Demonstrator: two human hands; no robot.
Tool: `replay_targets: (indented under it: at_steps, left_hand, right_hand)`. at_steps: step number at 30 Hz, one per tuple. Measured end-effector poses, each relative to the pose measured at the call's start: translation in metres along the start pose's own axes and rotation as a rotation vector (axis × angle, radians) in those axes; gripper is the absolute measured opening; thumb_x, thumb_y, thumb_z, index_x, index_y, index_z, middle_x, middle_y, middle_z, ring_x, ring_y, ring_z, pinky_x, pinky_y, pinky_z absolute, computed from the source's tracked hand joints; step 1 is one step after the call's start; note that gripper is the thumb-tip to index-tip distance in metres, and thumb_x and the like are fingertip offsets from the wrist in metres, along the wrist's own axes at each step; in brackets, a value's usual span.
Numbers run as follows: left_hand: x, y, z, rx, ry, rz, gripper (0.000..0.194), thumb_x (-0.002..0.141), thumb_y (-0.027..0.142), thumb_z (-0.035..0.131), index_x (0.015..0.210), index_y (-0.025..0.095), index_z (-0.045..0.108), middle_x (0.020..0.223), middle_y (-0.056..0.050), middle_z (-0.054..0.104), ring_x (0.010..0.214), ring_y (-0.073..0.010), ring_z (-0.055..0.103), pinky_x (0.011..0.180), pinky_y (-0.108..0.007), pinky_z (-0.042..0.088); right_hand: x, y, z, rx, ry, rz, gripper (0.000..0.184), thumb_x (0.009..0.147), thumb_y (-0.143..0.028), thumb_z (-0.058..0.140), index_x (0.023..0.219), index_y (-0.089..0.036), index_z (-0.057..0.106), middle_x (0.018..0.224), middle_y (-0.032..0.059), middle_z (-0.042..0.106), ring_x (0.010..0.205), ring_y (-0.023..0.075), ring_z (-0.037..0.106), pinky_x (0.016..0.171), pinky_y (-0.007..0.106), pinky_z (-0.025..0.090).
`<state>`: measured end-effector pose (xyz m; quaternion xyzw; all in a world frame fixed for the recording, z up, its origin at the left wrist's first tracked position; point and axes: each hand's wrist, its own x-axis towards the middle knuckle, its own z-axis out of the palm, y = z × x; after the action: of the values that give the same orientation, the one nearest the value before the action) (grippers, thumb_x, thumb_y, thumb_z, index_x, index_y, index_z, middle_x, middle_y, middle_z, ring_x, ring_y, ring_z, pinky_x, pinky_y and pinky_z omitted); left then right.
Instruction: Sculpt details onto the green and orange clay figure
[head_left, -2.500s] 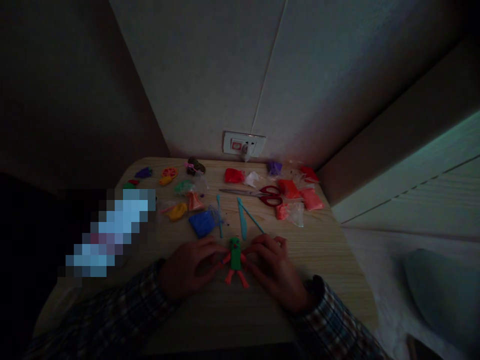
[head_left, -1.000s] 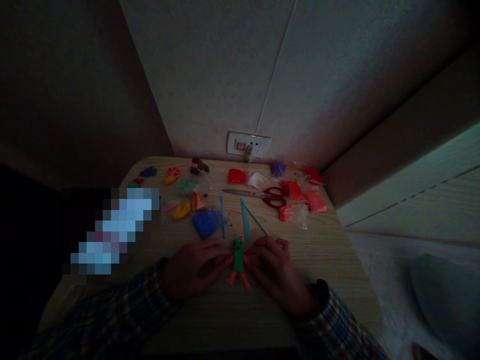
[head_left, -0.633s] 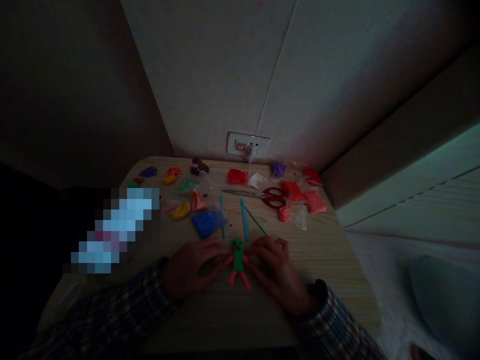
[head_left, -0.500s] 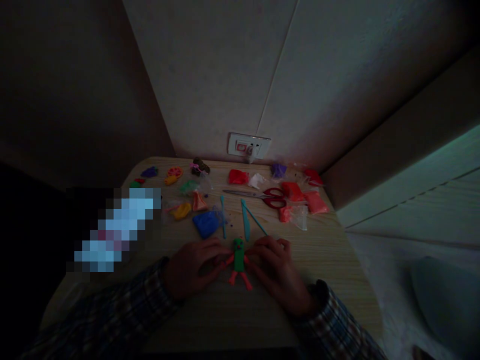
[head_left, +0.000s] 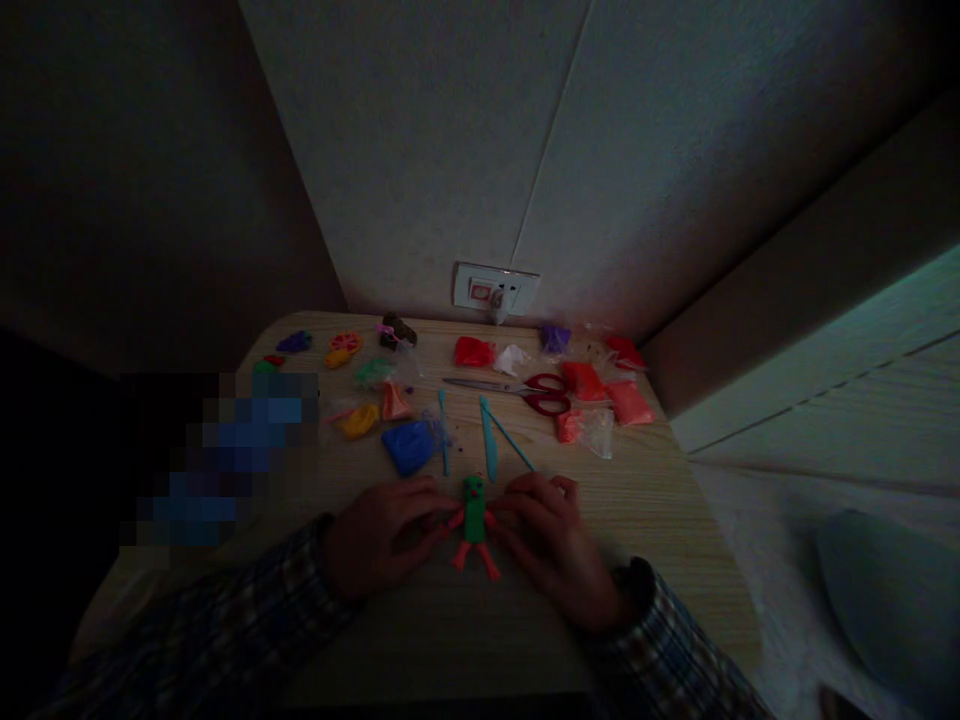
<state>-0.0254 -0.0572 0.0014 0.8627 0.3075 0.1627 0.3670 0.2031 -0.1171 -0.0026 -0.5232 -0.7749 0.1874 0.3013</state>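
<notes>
A small clay figure (head_left: pixel 474 520) with a green body, dark eyes and pinkish-red arms and legs is held between my two hands near the table's front. My left hand (head_left: pixel 390 530) pinches the arm on the figure's left side in view. On the other side, my right hand (head_left: pixel 551 540) has its fingers closed on the opposite arm. Just beyond the figure lie a flat teal clay knife (head_left: pixel 489 440), a thin teal stick (head_left: pixel 511 438) touching it, and another teal tool (head_left: pixel 444 432).
Red-handled scissors (head_left: pixel 546 393) lie across the wooden table (head_left: pixel 637 560). Bags of clay surround them, including blue (head_left: pixel 409 446), red (head_left: pixel 475 351) and orange (head_left: pixel 583 381). Small clay models (head_left: pixel 397 331) sit at the back left. A wall socket (head_left: pixel 495 290) is behind. A blurred-out patch covers the left side.
The view has shifted very slightly. Both hands keep their hold on the figure, which has tilted a little, so its face shows more clearly.
</notes>
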Motion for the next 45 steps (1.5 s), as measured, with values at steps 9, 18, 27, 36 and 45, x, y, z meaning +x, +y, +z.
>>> replay_targets:
  at_steps: [9,18,27,36,45]
  left_hand:
    - [-0.004,0.004,-0.013,0.64,0.537,0.012,0.033,0.09,0.021,0.05,0.119,0.015,0.062,0.099,-0.013,0.065,0.096,-0.0295,0.061,0.092,-0.051,0.047]
    - [-0.001,-0.01,-0.026,0.696,0.693,-0.332,0.056,0.09,0.037,0.056,0.139,0.014,0.046,0.141,-0.023,0.042,0.136,-0.0475,0.029,0.106,-0.071,0.023]
    - [-0.003,0.005,-0.004,0.231,0.242,0.015,0.021,0.096,0.022,0.044,0.102,0.019,0.064,0.099,-0.007,0.069,0.09,-0.0183,0.066,0.082,-0.031,0.054]
    - [0.0,0.012,0.001,0.008,0.124,-0.051,0.018,0.092,0.028,0.053,0.094,0.018,0.068,0.093,-0.006,0.069,0.087,-0.0186,0.066,0.081,-0.032,0.053]
    - [-0.001,0.011,0.003,-0.015,0.085,-0.084,0.016,0.088,0.021,0.059,0.102,0.019,0.068,0.103,-0.007,0.068,0.094,-0.0194,0.065,0.086,-0.033,0.053]
  right_hand:
    - [0.001,0.0,0.0,-0.039,0.0,-0.025,0.015,0.096,-0.027,0.052,0.101,-0.023,0.066,0.094,0.0044,0.067,0.087,0.0201,0.063,0.081,0.04,0.04]
    - [0.001,0.0,0.0,-0.049,-0.012,-0.023,0.015,0.097,-0.028,0.051,0.1,-0.024,0.066,0.094,0.0044,0.067,0.087,0.0204,0.063,0.08,0.039,0.041]
    - [0.002,-0.001,0.001,-0.031,-0.008,-0.005,0.018,0.098,-0.032,0.049,0.1,-0.023,0.064,0.094,0.005,0.066,0.09,0.021,0.062,0.082,0.04,0.038]
    - [0.002,-0.002,0.001,-0.085,-0.004,-0.003,0.012,0.095,-0.028,0.055,0.099,-0.024,0.065,0.095,0.0041,0.067,0.09,0.0207,0.064,0.082,0.039,0.041]
    - [0.001,-0.001,0.001,-0.023,-0.026,0.0,0.011,0.095,-0.026,0.055,0.101,-0.024,0.064,0.096,0.0046,0.066,0.092,0.0215,0.062,0.083,0.041,0.038]
